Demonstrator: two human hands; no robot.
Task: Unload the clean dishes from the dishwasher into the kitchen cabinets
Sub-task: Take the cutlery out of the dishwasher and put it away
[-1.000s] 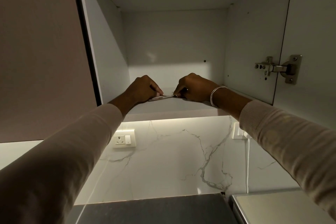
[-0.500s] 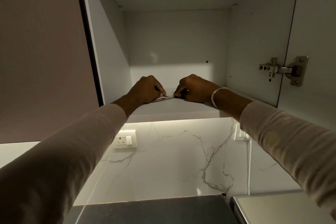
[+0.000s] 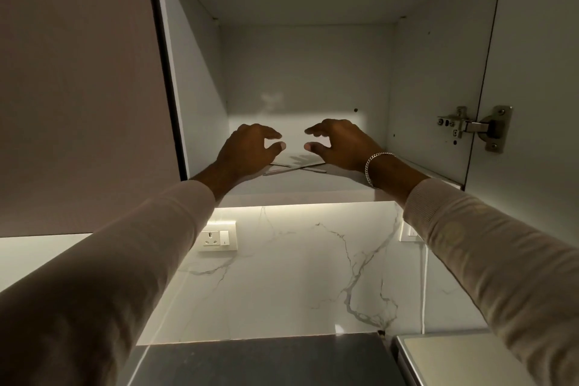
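Observation:
An open white wall cabinet (image 3: 307, 72) is in front of me, seen from below. On its bottom shelf (image 3: 297, 185) lie thin pieces of cutlery (image 3: 296, 168), crossed over each other near the front. My left hand (image 3: 247, 150) hovers just above them on the left, fingers loosely curved and holding nothing. My right hand (image 3: 341, 144), with a silver bracelet at the wrist, hovers on the right the same way, also holding nothing. A small gap separates the two hands' fingertips.
The cabinet door with a metal hinge (image 3: 476, 127) stands open on the right. A closed cabinet front (image 3: 78, 88) is on the left. Below are a marble backsplash (image 3: 297, 276) with a socket (image 3: 217, 236), a dark counter (image 3: 266, 360) and a grey appliance top (image 3: 454, 360).
Both hands have let go of the cutlery and lifted off the shelf, fingers spread. The cutlery now lies on the shelf by itself.

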